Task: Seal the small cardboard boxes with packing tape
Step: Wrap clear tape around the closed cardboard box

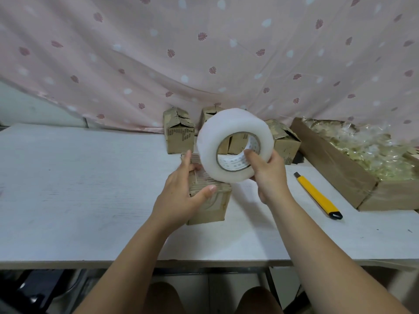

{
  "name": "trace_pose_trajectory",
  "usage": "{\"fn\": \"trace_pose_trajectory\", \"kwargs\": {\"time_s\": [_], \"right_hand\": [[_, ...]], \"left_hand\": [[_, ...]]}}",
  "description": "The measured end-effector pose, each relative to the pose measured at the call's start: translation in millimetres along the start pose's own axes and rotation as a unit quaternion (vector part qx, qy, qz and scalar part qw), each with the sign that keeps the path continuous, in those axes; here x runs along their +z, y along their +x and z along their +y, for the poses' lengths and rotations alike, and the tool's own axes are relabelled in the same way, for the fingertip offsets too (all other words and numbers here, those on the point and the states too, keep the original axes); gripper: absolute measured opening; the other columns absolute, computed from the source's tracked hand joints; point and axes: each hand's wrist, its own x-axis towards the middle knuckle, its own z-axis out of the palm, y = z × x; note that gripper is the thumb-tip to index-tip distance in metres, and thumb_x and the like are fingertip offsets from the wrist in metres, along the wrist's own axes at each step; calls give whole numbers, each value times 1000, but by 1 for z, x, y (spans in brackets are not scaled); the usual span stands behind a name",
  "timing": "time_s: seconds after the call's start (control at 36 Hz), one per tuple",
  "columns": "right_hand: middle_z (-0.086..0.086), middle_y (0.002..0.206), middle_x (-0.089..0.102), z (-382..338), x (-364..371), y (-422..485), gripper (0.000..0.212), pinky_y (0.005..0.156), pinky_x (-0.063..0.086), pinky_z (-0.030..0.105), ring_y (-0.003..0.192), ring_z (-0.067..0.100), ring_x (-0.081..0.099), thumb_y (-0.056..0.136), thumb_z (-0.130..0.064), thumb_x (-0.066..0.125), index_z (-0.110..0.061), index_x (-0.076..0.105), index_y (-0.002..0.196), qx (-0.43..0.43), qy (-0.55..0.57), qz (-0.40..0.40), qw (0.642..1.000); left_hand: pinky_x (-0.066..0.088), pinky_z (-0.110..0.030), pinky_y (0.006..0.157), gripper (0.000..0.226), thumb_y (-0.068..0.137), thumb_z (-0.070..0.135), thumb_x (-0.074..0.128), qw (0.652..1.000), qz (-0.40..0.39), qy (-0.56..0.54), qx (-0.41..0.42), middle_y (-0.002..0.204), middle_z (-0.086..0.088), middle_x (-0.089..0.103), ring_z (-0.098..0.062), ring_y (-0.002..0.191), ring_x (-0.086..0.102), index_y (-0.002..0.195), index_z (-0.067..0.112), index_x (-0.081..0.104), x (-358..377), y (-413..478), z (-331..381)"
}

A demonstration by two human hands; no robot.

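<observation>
Tape roll (226, 132): held up in the air over the front box (213, 207), core facing the camera; no free end of tape can be made out.
Right hand (267, 175): grips the roll, thumb hooked into the core, fingers wrapped round the outer face.
Left hand (181, 189): lies flat on the front box's top, fingers straight, thumb along the near edge; pressing, not clutching.
Front box, position: on the table (90, 177), near centre, just below the roll, flaps down under the palm.
Handling, roll: fat, full, likely fairly heavy for its size; smooth film outside, probably slippery. The core hold looks the safest and lets it spin.
Handling, box: thin corrugated card, light, creased and worn. Likely to slide or dent under a hard pull, so pin it from above along the seam (flaps would probably spring up if let go).
Handling, tape: sticky and limp once pulled; likely to fold on itself if left slack.
Count, boxes: one in front; three back boxes (179, 132) plainly seen by the curtain (204, 53), tops ragged, unsealed. Card seen through the core may be a fourth; cannot tell.
Count, rolls: one.
Count, cutters: one yellow utility knife (317, 196), on the table right of the hands, untouched.
Count, other: one large open carton (335, 175) at far right, filled with clear crinkled wrapping.
</observation>
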Motion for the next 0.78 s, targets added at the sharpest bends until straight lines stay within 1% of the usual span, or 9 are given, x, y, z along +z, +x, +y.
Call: {"fn": "trace_pose_trajectory", "kwargs": {"time_s": [0.14, 0.22, 0.33, 0.39, 0.47, 0.53, 0.58, 0.69, 0.78], "right_hand": [[-1, 87, 65, 5, -18, 8, 17, 89, 53, 52, 86, 18, 63, 90, -12, 64, -28, 62, 91, -2, -24, 36, 999], [-3, 90, 65, 16, -31, 11, 16, 89, 51, 46, 88, 15, 62, 91, -11, 63, -23, 61, 100, 3, -41, 59, 997], [-2, 92, 64, 38, -42, 8, 16, 85, 49, 38, 97, 23, 62, 92, -11, 61, -17, 60, 107, 35, -53, 80, 995], [0, 94, 64, 48, -43, 4, 15, 83, 48, 36, 98, 23, 61, 92, -12, 61, -17, 60, 106, 42, -52, 88, 994], [1, 96, 66, 56, -43, 0, 13, 84, 48, 36, 96, 21, 61, 92, -12, 62, -25, 59, 95, 41, -62, 80, 994], [0, 94, 66, 60, -43, -1, 13, 84, 49, 36, 96, 20, 62, 93, -13, 63, -25, 60, 95, 42, -67, 70, 994], [2, 97, 66, 61, -44, -2, 14, 82, 48, 34, 97, 21, 62, 92, -12, 63, -18, 60, 105, 42, -72, 67, 994], [5, 103, 65, 63, -46, -2, 23, 82, 47, 33, 98, 21, 61, 92, -11, 63, -10, 61, 116, 36, -93, 62, 993], [8, 108, 65, 65, -46, -2, 28, 86, 47, 34, 101, 22, 60, 92, -11, 64, -7, 60, 119, 32, -102, 66, 992]], "left_hand": [[37, -44, 105, 100, 66, 78, 41, 1000, 0, 21, 5, 135, 31, 38, -7, 133, 31, 151, 43, -1, 0, -2, 2], [36, -40, 104, 98, 68, 76, 41, 1000, 2, 26, 8, 133, 33, 37, -6, 132, 30, 151, 42, 1, 1, -1, 2], [34, -36, 101, 93, 71, 73, 41, 999, 11, 39, 4, 132, 37, 33, -5, 132, 28, 151, 44, 3, 3, -2, 3], [34, -36, 100, 87, 72, 72, 40, 999, 9, 44, 0, 133, 35, 34, -5, 132, 28, 150, 46, 10, 3, -2, 3], [34, -42, 106, 71, 76, 66, 41, 999, 9, 49, 8, 142, 21, 38, -11, 133, 31, 143, 49, 30, 2, -2, 2], [31, -45, 111, 67, 73, 69, 39, 999, 13, 45, 20, 141, 23, 39, -12, 134, 32, 135, 47, 46, 1, -2, 1], [29, -44, 112, 62, 71, 70, 39, 999, 17, 37, 13, 137, 28, 38, -13, 134, 33, 126, 47, 55, 0, -1, 1], [29, -44, 114, 43, 72, 67, 44, 999, 12, 31, 6, 136, 29, 38, -12, 134, 33, 113, 56, 54, -1, -3, 8], [24, -41, 117, 42, 86, 53, 50, 999, -7, 41, -21, 146, 20, 34, -13, 140, 27, 127, 42, 56, -1, -5, 18]]}}
